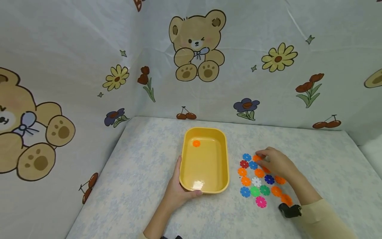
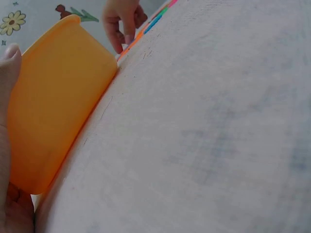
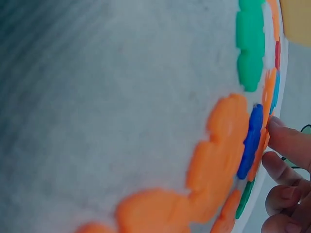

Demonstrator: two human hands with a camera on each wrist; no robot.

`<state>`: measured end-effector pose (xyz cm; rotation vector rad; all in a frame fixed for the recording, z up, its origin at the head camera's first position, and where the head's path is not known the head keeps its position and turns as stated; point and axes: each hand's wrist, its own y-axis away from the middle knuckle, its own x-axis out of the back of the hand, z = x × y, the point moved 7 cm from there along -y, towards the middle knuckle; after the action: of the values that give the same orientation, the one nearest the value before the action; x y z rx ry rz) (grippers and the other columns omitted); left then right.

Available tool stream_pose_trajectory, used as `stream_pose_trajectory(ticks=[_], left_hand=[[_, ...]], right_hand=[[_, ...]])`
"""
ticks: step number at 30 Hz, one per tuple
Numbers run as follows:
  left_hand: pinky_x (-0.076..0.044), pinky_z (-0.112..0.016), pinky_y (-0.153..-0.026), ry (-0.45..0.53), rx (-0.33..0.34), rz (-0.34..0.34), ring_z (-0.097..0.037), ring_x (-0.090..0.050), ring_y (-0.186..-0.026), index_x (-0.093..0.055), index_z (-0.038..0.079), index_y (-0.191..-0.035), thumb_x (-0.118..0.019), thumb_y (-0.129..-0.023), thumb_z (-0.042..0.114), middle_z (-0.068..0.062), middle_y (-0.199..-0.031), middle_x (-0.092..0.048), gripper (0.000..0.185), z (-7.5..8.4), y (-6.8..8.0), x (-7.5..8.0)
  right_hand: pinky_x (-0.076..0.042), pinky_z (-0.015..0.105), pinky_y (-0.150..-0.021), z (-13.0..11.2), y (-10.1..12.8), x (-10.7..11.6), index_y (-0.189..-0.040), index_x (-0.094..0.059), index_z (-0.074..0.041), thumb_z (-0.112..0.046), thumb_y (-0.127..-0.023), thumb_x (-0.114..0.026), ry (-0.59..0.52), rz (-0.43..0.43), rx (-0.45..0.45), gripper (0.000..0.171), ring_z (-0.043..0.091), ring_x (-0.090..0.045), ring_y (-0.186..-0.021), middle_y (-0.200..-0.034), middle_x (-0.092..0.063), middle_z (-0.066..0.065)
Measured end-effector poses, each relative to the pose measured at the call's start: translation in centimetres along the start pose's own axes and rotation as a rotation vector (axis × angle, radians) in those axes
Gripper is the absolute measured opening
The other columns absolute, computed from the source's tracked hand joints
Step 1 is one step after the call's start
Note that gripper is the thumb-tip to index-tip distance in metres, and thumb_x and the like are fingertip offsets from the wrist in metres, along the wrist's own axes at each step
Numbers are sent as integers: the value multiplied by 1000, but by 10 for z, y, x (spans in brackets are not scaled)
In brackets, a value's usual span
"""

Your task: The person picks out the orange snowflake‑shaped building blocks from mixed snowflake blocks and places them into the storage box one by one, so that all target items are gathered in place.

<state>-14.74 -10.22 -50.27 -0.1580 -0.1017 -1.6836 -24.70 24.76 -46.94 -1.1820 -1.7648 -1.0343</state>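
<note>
Orange snowflake disc (image 1: 256,158) lies on the counter (image 1: 143,172) among other colored discs, right of the yellow tray (image 1: 206,189) — light, stiff plastic, best pinched by its rim. Right hand (image 1: 276,162) fingers close on it; left hand (image 1: 176,192) grips the tray's near corner.

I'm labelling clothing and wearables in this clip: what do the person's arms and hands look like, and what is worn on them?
Both hands are bare: no gloves or rings visible. The right hand leads into a pale beige long sleeve, with a small black device at that wrist. The left hand has a bare forearm, with something dark at the frame's bottom edge.
</note>
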Motion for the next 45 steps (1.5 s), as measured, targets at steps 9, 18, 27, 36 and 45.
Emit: stream_pose_trajectory(ticks=[9,18,27,36,45], left_hand=[[-26,-45,-120,-2,2,8,-18,-29,-149,0,30,-161,-95,-64,23,5,-165,-21,136,0,0,1],[-27,-48,-119,3,-2,4,-18,-29,-149,0,29,-161,-95,-65,25,5,-165,-21,136,1,0,0],[-27,-51,-119,4,-1,-1,-18,-29,-149,0,30,-161,-95,-65,25,6,-165,-20,135,0,0,0],[-26,-52,-119,10,3,1,-19,-28,-150,1,32,-160,-95,-64,28,6,-165,-20,136,-1,1,0],[-24,-51,-119,27,16,-7,-17,-27,-150,0,44,-157,-95,-64,30,9,-166,-18,134,-1,1,-1]], right_hand=[[-50,59,-93,8,0,-1,-123,-66,-7,-24,-93,-71,-31,-10,-41,35,32,-56,-101,-111,-62,13],[-56,42,-82,16,-2,-3,-119,-59,-10,-22,-91,-74,-123,-14,-88,34,25,-55,-92,-107,-62,11],[-50,27,-66,20,3,0,-124,-64,-7,-34,-87,-76,-156,0,-108,47,20,-54,-83,-103,-65,10],[-46,25,-56,20,5,2,-125,-65,-4,-34,-87,-76,-159,22,-132,50,21,-49,-76,-104,-66,12],[-38,23,-49,-4,4,21,-123,-67,-5,-36,-89,-74,-163,169,-34,47,20,-46,-73,-97,-68,7]])
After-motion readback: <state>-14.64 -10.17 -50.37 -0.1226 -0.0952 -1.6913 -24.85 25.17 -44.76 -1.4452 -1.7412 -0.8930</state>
